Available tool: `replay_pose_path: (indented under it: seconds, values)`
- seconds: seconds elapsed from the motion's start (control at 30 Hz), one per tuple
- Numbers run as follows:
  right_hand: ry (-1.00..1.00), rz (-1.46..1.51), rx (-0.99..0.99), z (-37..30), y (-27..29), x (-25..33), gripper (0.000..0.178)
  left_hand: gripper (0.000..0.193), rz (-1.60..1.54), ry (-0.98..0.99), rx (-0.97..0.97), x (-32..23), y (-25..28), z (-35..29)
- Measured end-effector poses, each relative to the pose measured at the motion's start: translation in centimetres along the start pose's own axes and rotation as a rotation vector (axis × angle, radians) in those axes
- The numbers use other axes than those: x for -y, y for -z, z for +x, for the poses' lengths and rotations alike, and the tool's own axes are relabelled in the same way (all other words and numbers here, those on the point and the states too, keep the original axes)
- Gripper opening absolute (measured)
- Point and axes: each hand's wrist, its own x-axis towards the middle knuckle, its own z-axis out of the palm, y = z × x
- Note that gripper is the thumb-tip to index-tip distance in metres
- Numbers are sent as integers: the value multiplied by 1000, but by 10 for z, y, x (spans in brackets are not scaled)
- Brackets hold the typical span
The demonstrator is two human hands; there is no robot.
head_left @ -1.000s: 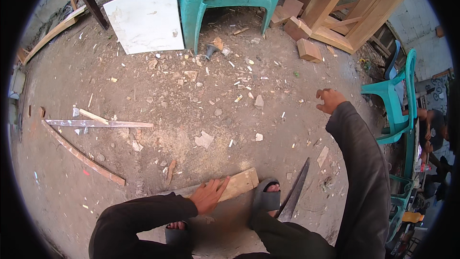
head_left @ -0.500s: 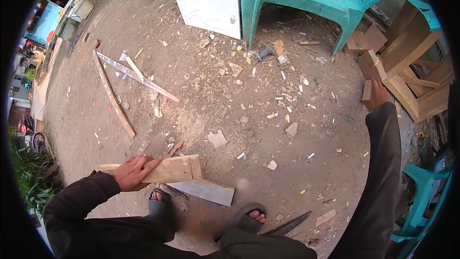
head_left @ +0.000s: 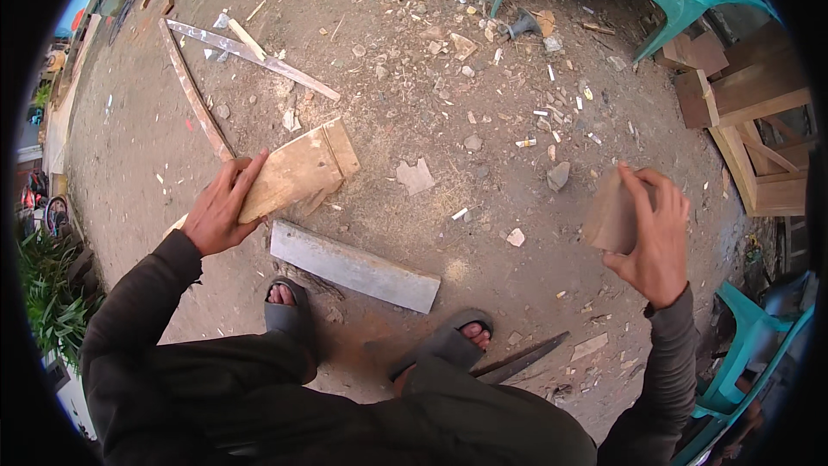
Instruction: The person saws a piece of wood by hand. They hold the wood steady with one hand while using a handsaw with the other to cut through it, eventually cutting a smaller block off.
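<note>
Head view: L hand [head_left: 220, 216] grips the board [head_left: 302, 164] left of centre, fingers over the top face, thumb on the near side; board's tilted, w/ a line across its far end, which points up-right. R hand [head_left: 653, 242] holds the block [head_left: 609, 211] right of centre, btwn thumb & fingers, well apart from the board. Grey slab [head_left: 354, 267] lies on the ground [head_left: 517, 293], lower centre, just below the board & above the sandals [head_left: 444, 349].

To do it well, prob. keep the L grip firm & thumb tucked, so the board doesn't twist; its near end's mostly hidden, so can't tell how it balances. R hold looks OK for a squat block, but it's mainly fingertips: keep the wrist steady, don't squeeze one corner. Bring wood in slowly, fingers off the faces that'd meet, else a pinch. Slab's a flatter rest than the ground, w/ its sawdust [head_left: 379, 155] & chips. Watch the dark blade [head_left: 528, 359], lower right, by the R sandal: keep toes off it.
</note>
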Motion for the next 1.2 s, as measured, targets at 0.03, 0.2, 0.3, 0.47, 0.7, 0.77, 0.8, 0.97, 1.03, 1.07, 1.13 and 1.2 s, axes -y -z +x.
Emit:
replay_pose_path:
  seconds: [0.03, 0.2, 0.3, 0.47, 0.7, 0.77, 0.8, 0.97, 1.03, 1.07, 1.13, 1.2]
  values:
    - [30, 51, 43, -2, -12, 29, 108, 109, 14, -16, -38, -1, 3, 7]
    - [39, 313, 134, 10, -99, 129, 108, 110, -57, -84, -185, -10, 0, 18]
    - [23, 358, 97, -8, -146, 133, 104, 109, -53, -140, -201, -18, 3, 21]
    - [-25, 445, -153, 36, -115, 41, 85, 111, -8, -2, -117, 1, -8, 1]
    - [-849, -353, -302, 73, -72, -356, 91, 111, 7, 140, -47, -3, -5, -8]
    - [-892, -381, -226, 63, -84, -396, 94, 112, 13, 175, -59, -5, -7, -8]
    - [-951, -311, -195, 61, -84, -404, 93, 112, 14, 191, -74, -8, -8, -8]
    - [-992, -323, -58, 74, -88, -361, 81, 113, 52, 211, -98, -22, 5, -17]
    - [-871, -272, -264, 77, -96, -349, 69, 113, 48, 223, -96, -19, 11, -24]
    - [-837, -316, -295, 70, -95, -350, 67, 112, 58, 204, -121, -16, 12, -27]
    - [-739, -368, -296, 51, -94, -335, 65, 111, 57, 188, -147, -13, 14, -26]
    - [-593, -402, -267, 30, -81, -295, 66, 110, 73, 187, -201, -12, 31, -18]
